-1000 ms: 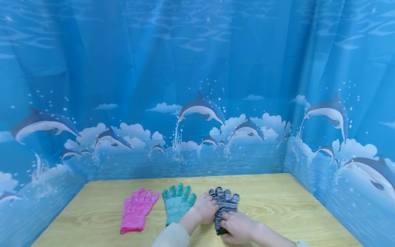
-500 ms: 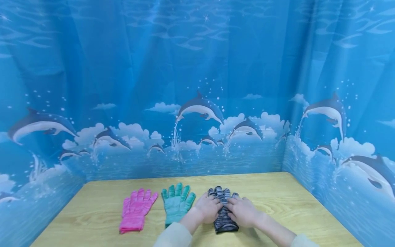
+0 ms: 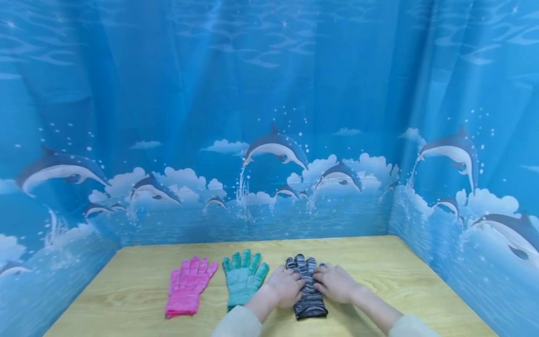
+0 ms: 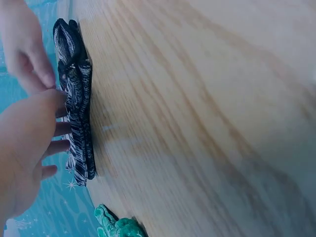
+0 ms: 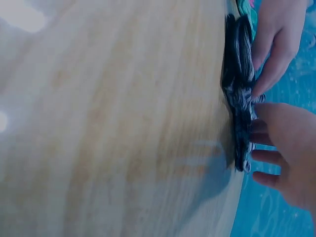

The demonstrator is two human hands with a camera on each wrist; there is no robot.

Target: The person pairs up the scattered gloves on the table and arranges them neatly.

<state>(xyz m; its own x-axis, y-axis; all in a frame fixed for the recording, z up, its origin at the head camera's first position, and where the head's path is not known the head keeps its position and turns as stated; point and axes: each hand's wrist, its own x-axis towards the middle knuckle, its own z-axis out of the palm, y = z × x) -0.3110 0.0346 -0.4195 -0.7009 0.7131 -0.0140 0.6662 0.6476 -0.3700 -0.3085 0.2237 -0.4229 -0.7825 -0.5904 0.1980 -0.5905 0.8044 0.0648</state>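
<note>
A black and grey striped knit glove lies flat on the table, its fingers toward the back. My left hand rests on its left edge, fingers lightly bent over the palm part. Against the glove's right side, my right hand touches it near the little finger or thumb, which it partly covers. In the left wrist view the fingers of my left hand reach the glove's upper surface. Seen from the right wrist, my right hand has its fingers spread along the glove.
A green knit glove lies left of my left hand, partly behind the forearm. Farther left is a pink knit glove. The wood-grain table meets a blue dolphin-print curtain at the back and sides.
My right hand has moved from the striped glove's cuff up along its right side toward the fingers. The cuff now lies spread wider. My left hand stays at the left edge.
</note>
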